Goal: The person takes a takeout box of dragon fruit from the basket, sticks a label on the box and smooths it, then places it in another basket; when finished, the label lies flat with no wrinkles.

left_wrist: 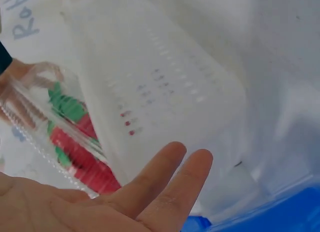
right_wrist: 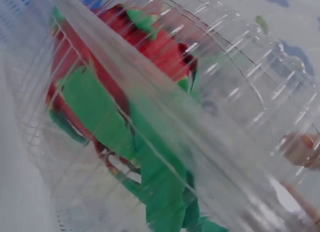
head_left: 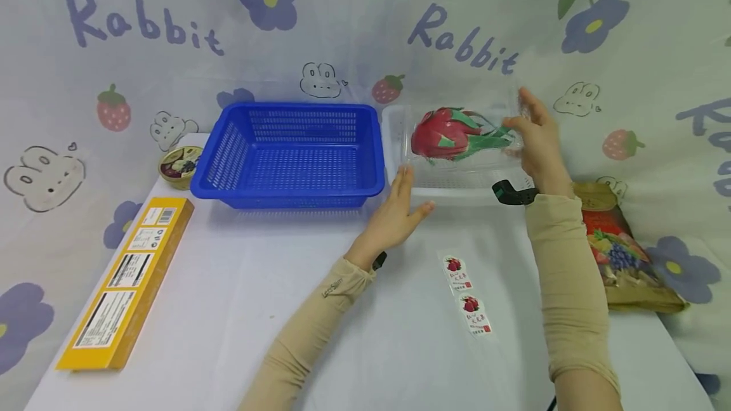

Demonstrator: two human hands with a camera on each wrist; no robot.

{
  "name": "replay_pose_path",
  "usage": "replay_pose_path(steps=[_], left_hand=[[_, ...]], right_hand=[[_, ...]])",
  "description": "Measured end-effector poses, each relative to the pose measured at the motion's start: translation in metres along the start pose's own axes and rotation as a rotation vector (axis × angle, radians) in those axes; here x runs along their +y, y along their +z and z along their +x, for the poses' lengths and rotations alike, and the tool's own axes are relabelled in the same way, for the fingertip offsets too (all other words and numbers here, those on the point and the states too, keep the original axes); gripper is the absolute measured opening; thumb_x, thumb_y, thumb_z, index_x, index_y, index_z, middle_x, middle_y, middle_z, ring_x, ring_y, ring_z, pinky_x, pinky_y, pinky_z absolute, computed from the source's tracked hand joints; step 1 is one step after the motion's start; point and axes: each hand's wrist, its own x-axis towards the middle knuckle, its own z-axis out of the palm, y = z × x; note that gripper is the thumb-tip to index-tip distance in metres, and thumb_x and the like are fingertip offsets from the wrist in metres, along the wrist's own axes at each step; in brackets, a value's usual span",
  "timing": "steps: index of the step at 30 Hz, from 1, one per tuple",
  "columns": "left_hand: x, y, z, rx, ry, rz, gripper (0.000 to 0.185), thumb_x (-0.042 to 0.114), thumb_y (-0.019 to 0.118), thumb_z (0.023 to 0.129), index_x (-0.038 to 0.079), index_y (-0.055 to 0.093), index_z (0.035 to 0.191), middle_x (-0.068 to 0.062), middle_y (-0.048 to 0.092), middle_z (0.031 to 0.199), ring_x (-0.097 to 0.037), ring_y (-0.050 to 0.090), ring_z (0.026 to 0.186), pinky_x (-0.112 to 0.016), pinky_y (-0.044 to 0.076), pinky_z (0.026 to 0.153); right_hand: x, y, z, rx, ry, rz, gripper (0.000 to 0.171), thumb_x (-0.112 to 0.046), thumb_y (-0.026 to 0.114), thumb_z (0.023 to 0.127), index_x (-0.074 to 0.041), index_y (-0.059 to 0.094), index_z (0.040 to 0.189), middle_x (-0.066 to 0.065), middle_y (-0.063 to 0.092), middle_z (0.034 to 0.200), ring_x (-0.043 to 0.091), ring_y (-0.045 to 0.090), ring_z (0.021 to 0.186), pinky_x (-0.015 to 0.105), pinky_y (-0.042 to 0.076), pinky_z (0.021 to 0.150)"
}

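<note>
In the head view a red and green dragon fruit [head_left: 448, 135] lies inside a clear plastic box [head_left: 485, 161]. My right hand [head_left: 539, 141] grips the box by its right end, thumb toward me and fingers behind. The box is over a white basket [head_left: 457, 193] at the back of the table, overlapping it in this view. My left hand [head_left: 394, 217] has its fingers straight and thumb spread, fingertips right at the white basket's front left corner. The left wrist view shows two extended fingers [left_wrist: 167, 192] against the basket's perforated side.
A blue basket [head_left: 285, 202] stands left of the white one. Further left are a round tin [head_left: 179, 167] and a long yellow box [head_left: 128, 281]. Two dragon fruit stickers [head_left: 474, 314] lie on a strip in front. A gold food bag [head_left: 628, 259] sits at right, behind my right forearm.
</note>
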Motion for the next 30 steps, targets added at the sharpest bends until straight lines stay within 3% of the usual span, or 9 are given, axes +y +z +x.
replay_pose_path(steps=[4,9,17,19,21,23,26,28,30], left_hand=[[0.003,-0.003,-0.003,0.039,0.032,-0.041,0.086,0.049,0.043,0.1,0.02,-0.018,0.154,-0.003,-0.016,0.163,-0.028,0.009,0.151,-0.05,0.029,0.116],[0.005,-0.007,-0.008,0.068,0.068,-0.063,0.086,0.048,0.043,0.1,0.021,-0.019,0.153,0.001,-0.016,0.163,-0.019,0.001,0.152,-0.044,0.02,0.121],[0.011,-0.012,-0.022,0.121,0.114,-0.059,0.086,0.044,0.046,0.1,0.021,-0.017,0.154,0.0,-0.013,0.163,-0.022,0.003,0.152,-0.045,0.017,0.122],[0.012,-0.014,-0.025,0.142,0.134,-0.063,0.086,0.045,0.045,0.1,0.019,-0.016,0.154,-0.003,-0.011,0.164,-0.024,0.003,0.152,-0.045,0.015,0.122],[0.013,-0.017,-0.027,0.175,0.151,-0.07,0.086,0.05,0.043,0.099,0.016,-0.013,0.155,-0.006,-0.006,0.164,-0.028,0.007,0.152,-0.048,0.016,0.122],[0.013,-0.021,-0.028,0.209,0.165,-0.088,0.087,0.056,0.04,0.097,0.014,-0.01,0.156,-0.007,-0.002,0.165,-0.032,0.011,0.151,-0.052,0.017,0.121],[0.011,-0.03,-0.03,0.264,0.187,-0.128,0.087,0.059,0.038,0.096,0.015,-0.006,0.156,-0.006,0.004,0.165,-0.036,0.019,0.148,-0.058,0.021,0.117],[0.01,-0.037,-0.032,0.295,0.206,-0.159,0.089,0.064,0.037,0.094,0.018,-0.005,0.157,-0.003,0.004,0.165,-0.035,0.018,0.149,-0.059,0.021,0.117],[0.009,-0.044,-0.034,0.325,0.231,-0.185,0.09,0.069,0.035,0.092,0.021,-0.004,0.157,-0.001,0.004,0.165,-0.032,0.015,0.15,-0.059,0.019,0.118]], right_hand=[[-0.003,-0.002,-0.016,0.023,-0.065,0.095,0.068,0.001,0.05,0.095,-0.034,0.032,0.15,-0.02,0.015,0.161,0.012,0.004,0.151,0.067,0.0,0.114],[-0.002,-0.004,-0.037,0.051,-0.141,0.209,0.068,0.006,0.05,0.094,-0.029,0.034,0.15,-0.018,0.018,0.161,0.007,0.0,0.151,0.058,-0.018,0.113],[0.0,-0.002,-0.062,0.079,-0.174,0.272,0.066,0.002,0.055,0.094,-0.033,0.039,0.147,-0.016,0.025,0.159,0.015,0.017,0.149,0.064,0.018,0.113],[0.001,-0.001,-0.067,0.075,-0.19,0.33,0.066,0.005,0.055,0.093,-0.031,0.041,0.147,-0.014,0.029,0.158,0.017,0.027,0.144,0.057,0.037,0.107],[0.001,0.001,-0.073,0.069,-0.199,0.362,0.067,0.006,0.055,0.092,-0.031,0.043,0.146,-0.013,0.031,0.156,0.018,0.034,0.138,0.06,0.038,0.104],[0.0,0.003,-0.079,0.051,-0.216,0.384,0.067,0.008,0.055,0.091,-0.029,0.044,0.146,-0.012,0.033,0.156,0.019,0.037,0.134,0.051,0.052,0.091],[-0.001,0.01,-0.089,0.016,-0.227,0.411,0.066,0.01,0.054,0.091,-0.027,0.045,0.146,-0.013,0.032,0.156,0.018,0.043,0.128,0.053,0.054,0.084],[-0.002,0.015,-0.095,-0.016,-0.245,0.432,0.066,0.012,0.054,0.09,-0.024,0.045,0.146,-0.011,0.032,0.157,0.017,0.05,0.123,0.038,0.06,0.068],[-0.002,0.021,-0.101,-0.045,-0.265,0.431,0.067,0.012,0.054,0.09,-0.022,0.043,0.147,-0.009,0.03,0.159,0.019,0.054,0.121,0.038,0.06,0.069]])
